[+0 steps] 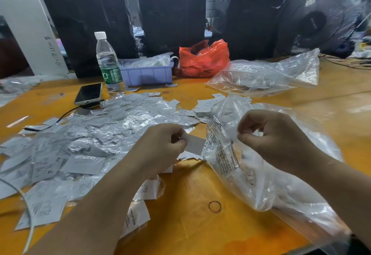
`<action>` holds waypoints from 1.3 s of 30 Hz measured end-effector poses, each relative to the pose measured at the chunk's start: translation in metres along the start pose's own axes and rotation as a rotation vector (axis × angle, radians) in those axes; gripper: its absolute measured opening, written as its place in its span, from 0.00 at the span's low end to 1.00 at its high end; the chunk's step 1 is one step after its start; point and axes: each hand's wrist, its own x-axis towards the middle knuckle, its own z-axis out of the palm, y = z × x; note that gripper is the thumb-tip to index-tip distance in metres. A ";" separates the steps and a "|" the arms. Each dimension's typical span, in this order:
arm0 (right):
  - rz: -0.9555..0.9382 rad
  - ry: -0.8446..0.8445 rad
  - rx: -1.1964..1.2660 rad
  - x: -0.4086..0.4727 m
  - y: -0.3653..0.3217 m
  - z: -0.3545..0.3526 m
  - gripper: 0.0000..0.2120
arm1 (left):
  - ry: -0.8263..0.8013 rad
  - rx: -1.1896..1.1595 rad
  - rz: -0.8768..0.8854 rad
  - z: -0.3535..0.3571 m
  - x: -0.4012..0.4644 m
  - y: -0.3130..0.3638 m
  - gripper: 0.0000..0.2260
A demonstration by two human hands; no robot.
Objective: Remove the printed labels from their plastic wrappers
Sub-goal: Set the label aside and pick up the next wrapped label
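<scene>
My left hand [163,146] pinches a small white printed label [193,144] by its left edge, just above the table. My right hand [273,136] has its fingers curled and pinches thin clear plastic, seemingly a small wrapper, a short way to the right of the label. Under and around my right hand lies a large clear plastic bag [251,174] with black printed text, holding white pieces. A wide heap of wrapped and loose labels [90,140] covers the table's left half. A few bare labels [206,104] lie beyond the bag.
On the orange table [192,224] stand a water bottle [109,66], a phone [89,93] with a cable, a lilac tray [147,75], a red bag [202,60] and another clear bag [267,76]. A rubber band [214,207] lies near me. A fan [319,17] stands at back right.
</scene>
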 end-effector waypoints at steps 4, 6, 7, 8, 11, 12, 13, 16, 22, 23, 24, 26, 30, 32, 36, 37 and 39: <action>0.010 0.018 0.133 0.003 -0.003 -0.001 0.12 | -0.005 0.015 -0.001 -0.001 -0.001 0.001 0.07; 0.026 -0.014 0.152 0.004 -0.002 0.001 0.12 | -0.004 0.017 -0.003 -0.001 -0.001 0.002 0.07; 0.033 -0.025 0.153 0.004 -0.002 0.002 0.12 | -0.003 0.015 -0.004 -0.001 -0.001 0.002 0.07; 0.040 -0.035 0.160 0.005 -0.002 0.003 0.12 | -0.002 0.011 -0.003 -0.001 -0.001 0.002 0.08; 0.047 -0.057 0.192 0.006 -0.001 0.005 0.10 | 0.000 -0.003 -0.007 -0.002 -0.002 0.002 0.08; 0.044 -0.063 0.184 0.007 -0.001 0.006 0.09 | -0.001 -0.002 -0.009 -0.002 -0.002 0.002 0.08; 0.037 -0.065 0.166 0.008 -0.001 0.008 0.07 | -0.003 -0.001 -0.012 -0.002 -0.001 0.001 0.09; -0.001 -0.030 0.095 0.010 -0.003 0.011 0.05 | 0.002 0.006 -0.009 -0.002 -0.001 0.001 0.09; -0.050 0.047 0.075 0.014 -0.004 0.009 0.03 | 0.019 0.037 0.008 -0.003 -0.002 0.003 0.07; -0.054 0.056 0.071 0.014 -0.003 0.009 0.04 | 0.018 0.039 0.010 -0.003 -0.002 0.003 0.07; -0.059 0.065 0.063 0.014 -0.003 0.009 0.04 | 0.018 0.040 0.012 -0.003 -0.002 0.003 0.07; -0.056 0.076 0.046 0.014 -0.003 0.008 0.06 | 0.022 0.038 0.015 -0.003 -0.002 0.004 0.07; -0.032 0.087 0.049 0.014 -0.003 0.007 0.09 | 0.024 0.030 0.015 -0.003 -0.002 0.004 0.07; -0.026 0.094 0.041 0.015 -0.003 0.005 0.12 | 0.026 0.025 0.016 -0.003 -0.002 0.003 0.07; -0.077 0.168 0.053 0.015 -0.007 0.000 0.17 | 0.047 0.025 0.022 -0.002 0.000 0.001 0.07; -0.087 0.177 0.060 0.016 -0.008 0.000 0.16 | 0.050 0.029 0.023 -0.002 0.000 0.000 0.07; -0.089 0.171 0.070 0.018 -0.008 0.000 0.11 | 0.049 0.038 0.024 -0.002 0.000 -0.001 0.07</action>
